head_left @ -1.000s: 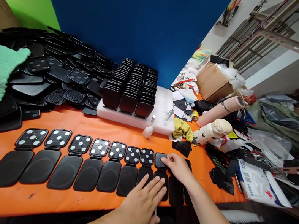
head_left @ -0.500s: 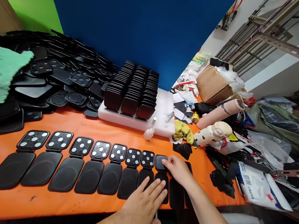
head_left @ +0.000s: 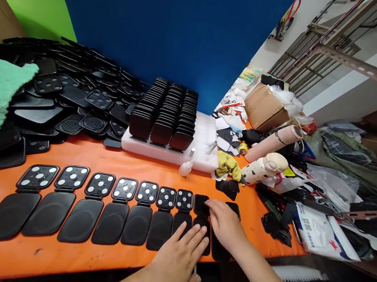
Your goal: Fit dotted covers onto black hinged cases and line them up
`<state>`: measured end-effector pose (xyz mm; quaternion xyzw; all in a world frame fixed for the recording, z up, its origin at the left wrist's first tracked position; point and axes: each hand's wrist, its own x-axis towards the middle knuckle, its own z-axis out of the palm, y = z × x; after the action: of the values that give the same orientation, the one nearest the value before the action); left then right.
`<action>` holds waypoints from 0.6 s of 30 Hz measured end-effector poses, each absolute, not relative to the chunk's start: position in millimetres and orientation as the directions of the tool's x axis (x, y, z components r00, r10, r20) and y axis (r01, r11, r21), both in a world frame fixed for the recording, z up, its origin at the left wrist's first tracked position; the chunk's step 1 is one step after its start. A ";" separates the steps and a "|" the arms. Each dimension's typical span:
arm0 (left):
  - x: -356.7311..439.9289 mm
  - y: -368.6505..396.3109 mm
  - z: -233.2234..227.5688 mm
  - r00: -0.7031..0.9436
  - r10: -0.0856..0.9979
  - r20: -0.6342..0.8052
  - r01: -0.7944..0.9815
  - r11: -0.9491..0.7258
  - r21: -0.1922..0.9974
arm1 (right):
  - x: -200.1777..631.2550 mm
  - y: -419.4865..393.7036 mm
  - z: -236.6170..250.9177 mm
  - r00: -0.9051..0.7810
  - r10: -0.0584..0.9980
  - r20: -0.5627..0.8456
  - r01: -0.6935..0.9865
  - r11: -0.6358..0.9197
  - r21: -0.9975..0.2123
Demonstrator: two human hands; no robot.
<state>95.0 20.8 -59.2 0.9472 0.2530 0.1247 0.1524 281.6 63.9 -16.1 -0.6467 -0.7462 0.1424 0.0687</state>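
The black case lies open near the table's front edge, its long way running from 6 to 12 o'clock. My left hand lies flat with spread fingers on its lower half. My right hand presses its top half.

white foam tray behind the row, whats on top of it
On the white foam tray stand three rows of black cases on edge, beside small metal pins. Tray surface beneath them is hidden.
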 end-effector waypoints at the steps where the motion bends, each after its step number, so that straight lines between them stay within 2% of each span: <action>1: 95.4 21.0 -59.8 0.841 0.517 0.162 0.441 -0.826 0.351 | 280.2 56.9 -18.3 -0.220 0.972 -0.077 0.935 0.188 -0.302; 3: 96.2 21.2 -60.6 0.840 0.518 0.164 0.441 -0.826 0.351 | 277.9 46.9 -23.7 -0.318 0.946 -0.063 0.919 0.291 -0.268; 5: 96.7 21.4 -60.8 0.840 0.516 0.166 0.438 -0.827 0.353 | 276.4 43.7 -28.0 -0.348 0.936 -0.055 0.921 0.330 -0.208; 13: 96.6 22.3 -58.2 0.833 0.526 0.171 0.448 -0.823 0.348 | 268.6 48.5 -26.7 -0.320 0.935 -0.151 0.944 0.302 -0.130; 18: 97.7 23.6 -58.9 0.843 0.519 0.143 0.446 -0.822 0.355 | 261.0 39.0 -18.4 -0.310 0.937 -0.164 0.946 0.286 -0.156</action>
<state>97.7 23.6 -58.9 0.9472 0.2546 0.1172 0.1559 261.0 39.0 -18.4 -0.5870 -0.8015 0.1120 -0.0201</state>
